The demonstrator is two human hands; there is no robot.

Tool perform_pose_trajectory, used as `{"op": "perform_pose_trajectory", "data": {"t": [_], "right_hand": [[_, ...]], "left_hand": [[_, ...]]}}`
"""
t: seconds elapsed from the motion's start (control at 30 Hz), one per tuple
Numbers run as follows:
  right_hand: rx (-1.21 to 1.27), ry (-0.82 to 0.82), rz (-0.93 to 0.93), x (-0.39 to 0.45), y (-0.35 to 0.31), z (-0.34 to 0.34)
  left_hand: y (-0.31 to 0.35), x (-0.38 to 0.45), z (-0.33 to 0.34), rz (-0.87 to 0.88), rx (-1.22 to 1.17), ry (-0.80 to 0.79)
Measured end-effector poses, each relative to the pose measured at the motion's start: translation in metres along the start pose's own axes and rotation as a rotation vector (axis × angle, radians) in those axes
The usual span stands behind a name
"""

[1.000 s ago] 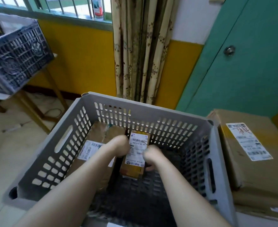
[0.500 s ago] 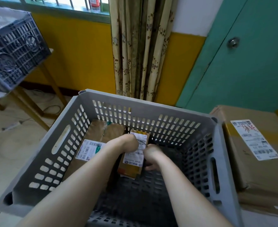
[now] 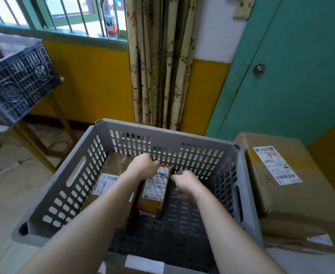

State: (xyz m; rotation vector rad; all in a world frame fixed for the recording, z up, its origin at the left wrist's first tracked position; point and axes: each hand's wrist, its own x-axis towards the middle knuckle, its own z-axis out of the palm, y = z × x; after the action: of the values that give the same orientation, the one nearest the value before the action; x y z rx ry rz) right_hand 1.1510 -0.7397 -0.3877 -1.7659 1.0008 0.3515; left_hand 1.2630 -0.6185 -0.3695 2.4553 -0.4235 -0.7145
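Carefully now: your left hand [image 3: 142,167] curls its fingers over the 12 o'clock edge of the small parcel [image 3: 154,192] standing inside the grey crate [image 3: 162,128], but your right hand [image 3: 184,183] at 3 o'clock is too blurred to tell its grip, so the parcel may topple toward 6 o'clock.

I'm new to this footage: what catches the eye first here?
A grey perforated crate fills the centre; inside, the left grip holds a small labelled parcel, the right grip blurred beside it. A taped cardboard box sits right of the crate.
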Motion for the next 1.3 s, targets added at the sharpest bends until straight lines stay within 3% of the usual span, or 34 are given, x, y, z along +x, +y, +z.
{"op": "perform_pose_trajectory", "data": {"t": [0.33, 0.5, 0.73, 1.0, 1.13, 1.3], "right_hand": [[0.116, 0.172, -0.254, -0.077, 0.011, -0.051], [0.153, 0.296, -0.366, -0.118, 0.031, -0.091], [0.199, 0.503, -0.492, -0.163, 0.078, -0.161], [0.220, 0.785, -0.452, -0.177, 0.155, -0.250], [0.116, 0.716, -0.402, -0.160, 0.192, -0.287], [0.044, 0.468, -0.284, -0.128, 0.219, -0.309]], "left_hand": [[0.041, -0.066, 0.004, 0.245, -0.290, 0.205], [0.078, -0.103, 0.019, 0.334, -0.428, 0.202], [0.132, -0.152, 0.052, 0.425, -0.468, 0.161], [0.190, -0.169, 0.115, 0.378, -0.327, 0.099], [0.220, -0.174, 0.153, 0.279, -0.258, 0.109], [0.246, -0.172, 0.181, 0.131, -0.081, 0.171]]}}
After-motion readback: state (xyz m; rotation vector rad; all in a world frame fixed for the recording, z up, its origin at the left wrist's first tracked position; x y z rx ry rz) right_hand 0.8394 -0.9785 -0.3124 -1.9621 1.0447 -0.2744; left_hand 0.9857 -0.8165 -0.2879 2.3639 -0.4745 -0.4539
